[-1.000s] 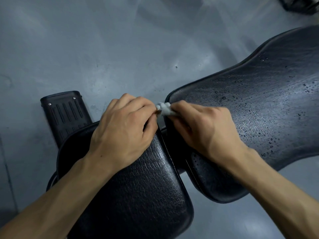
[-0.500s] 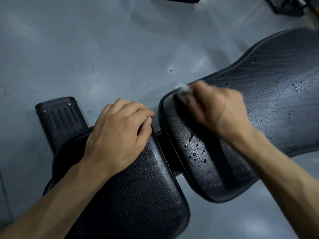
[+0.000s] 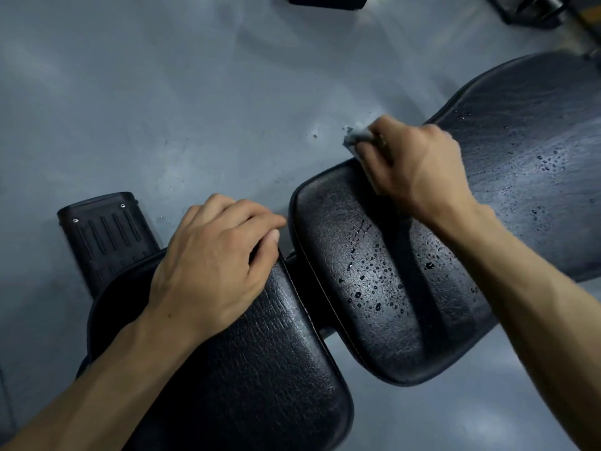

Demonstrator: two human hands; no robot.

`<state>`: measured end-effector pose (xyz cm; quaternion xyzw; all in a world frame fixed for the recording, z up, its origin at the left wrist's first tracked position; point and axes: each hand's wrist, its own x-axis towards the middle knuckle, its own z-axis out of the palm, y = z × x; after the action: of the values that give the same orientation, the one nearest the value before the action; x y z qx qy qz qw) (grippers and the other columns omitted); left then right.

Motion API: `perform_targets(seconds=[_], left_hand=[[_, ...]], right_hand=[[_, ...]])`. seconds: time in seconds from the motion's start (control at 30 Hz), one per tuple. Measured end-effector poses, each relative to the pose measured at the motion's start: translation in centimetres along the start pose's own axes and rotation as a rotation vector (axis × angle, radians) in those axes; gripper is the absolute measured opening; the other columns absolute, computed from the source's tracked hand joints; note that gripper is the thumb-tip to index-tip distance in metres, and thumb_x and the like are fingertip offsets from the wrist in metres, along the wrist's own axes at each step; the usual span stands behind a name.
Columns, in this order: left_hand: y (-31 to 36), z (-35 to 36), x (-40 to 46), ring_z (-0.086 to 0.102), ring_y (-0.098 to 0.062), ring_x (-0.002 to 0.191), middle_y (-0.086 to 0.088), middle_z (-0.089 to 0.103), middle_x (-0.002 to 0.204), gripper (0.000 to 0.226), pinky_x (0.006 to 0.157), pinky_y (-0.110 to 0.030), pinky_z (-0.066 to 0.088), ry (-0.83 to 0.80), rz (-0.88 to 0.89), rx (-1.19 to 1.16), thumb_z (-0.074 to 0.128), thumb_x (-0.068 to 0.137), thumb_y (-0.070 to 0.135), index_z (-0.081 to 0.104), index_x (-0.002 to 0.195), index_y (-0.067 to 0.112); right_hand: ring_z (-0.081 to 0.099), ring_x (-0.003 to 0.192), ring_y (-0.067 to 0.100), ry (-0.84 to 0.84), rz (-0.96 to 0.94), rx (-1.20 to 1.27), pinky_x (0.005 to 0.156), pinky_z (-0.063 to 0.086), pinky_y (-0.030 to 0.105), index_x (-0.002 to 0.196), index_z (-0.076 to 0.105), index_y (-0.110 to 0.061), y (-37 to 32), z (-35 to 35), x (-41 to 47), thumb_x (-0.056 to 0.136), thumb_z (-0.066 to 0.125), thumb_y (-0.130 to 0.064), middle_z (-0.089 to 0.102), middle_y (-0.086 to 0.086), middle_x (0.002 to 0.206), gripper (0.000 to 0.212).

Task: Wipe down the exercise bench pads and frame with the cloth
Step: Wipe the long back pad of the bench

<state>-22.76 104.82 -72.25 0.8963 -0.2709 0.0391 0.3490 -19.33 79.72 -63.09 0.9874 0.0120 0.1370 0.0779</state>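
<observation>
cloth (image 3: 357,138) bunched in the right hand (image 3: 419,170) at the back pad's (image 3: 374,304) far edge, left hand (image 3: 211,265) curled over the seat pad (image 3: 260,369) bracing, so best drag firm overlapping strokes through those droplets (image 3: 370,281).

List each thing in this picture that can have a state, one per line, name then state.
Back pad: wet, droplets on it.
Seat pad: looks dry.
Cloth: crumpled, gripped at the back pad's far edge.
Right hand: grips the cloth.
Left hand: rests on the seat pad, fingers curled over its edge.
</observation>
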Motion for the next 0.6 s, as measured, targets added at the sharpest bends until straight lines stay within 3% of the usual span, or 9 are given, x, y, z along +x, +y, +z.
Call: perform_targets(seconds=[0.07, 0.27, 0.47, 0.6], left_hand=[[0.0, 0.0, 0.1, 0.053, -0.015, 0.104, 0.017, 0.068, 0.112, 0.031, 0.093, -0.032, 0.037, -0.004, -0.002, 0.001, 0.047, 0.102, 0.034, 0.073, 0.117, 0.028], [0.1, 0.0, 0.1, 0.054, -0.016, 0.105, 0.015, 0.069, 0.112, 0.031, 0.092, -0.031, 0.037, -0.006, 0.006, 0.021, 0.048, 0.101, 0.033, 0.074, 0.117, 0.025], [0.1, 0.2, 0.1, 0.054, -0.017, 0.104, 0.014, 0.069, 0.111, 0.031, 0.091, -0.032, 0.037, 0.014, 0.010, 0.018, 0.049, 0.100, 0.032, 0.075, 0.115, 0.025], [0.2, 0.1, 0.2, 0.055, -0.017, 0.104, 0.015, 0.069, 0.112, 0.029, 0.090, -0.032, 0.039, 0.002, 0.013, 0.032, 0.050, 0.100, 0.031, 0.074, 0.114, 0.024]], right_hand=[[0.065, 0.074, 0.046, -0.015, 0.017, 0.030, 0.065, 0.054, 0.048, 0.105, 0.064, -0.018, -0.6, -0.1, -0.2, 0.099, 0.051, -0.049, 0.070, 0.018, 0.080, 0.034], [0.069, 0.076, 0.038, -0.195, -0.273, 0.159, 0.060, 0.054, 0.045, 0.105, 0.060, -0.022, -5.6, -0.8, -4.1, 0.094, 0.047, -0.047, 0.073, 0.002, 0.089, 0.030], [0.064, 0.078, 0.046, -0.074, 0.011, 0.041, 0.064, 0.050, 0.046, 0.104, 0.056, -0.018, -0.6, -0.9, -1.1, 0.099, 0.049, -0.048, 0.068, 0.015, 0.082, 0.031], [0.067, 0.083, 0.039, -0.250, -0.247, 0.226, 0.063, 0.054, 0.047, 0.112, 0.056, -0.021, -4.6, -1.5, -4.7, 0.091, 0.053, -0.042, 0.072, 0.001, 0.096, 0.030]])
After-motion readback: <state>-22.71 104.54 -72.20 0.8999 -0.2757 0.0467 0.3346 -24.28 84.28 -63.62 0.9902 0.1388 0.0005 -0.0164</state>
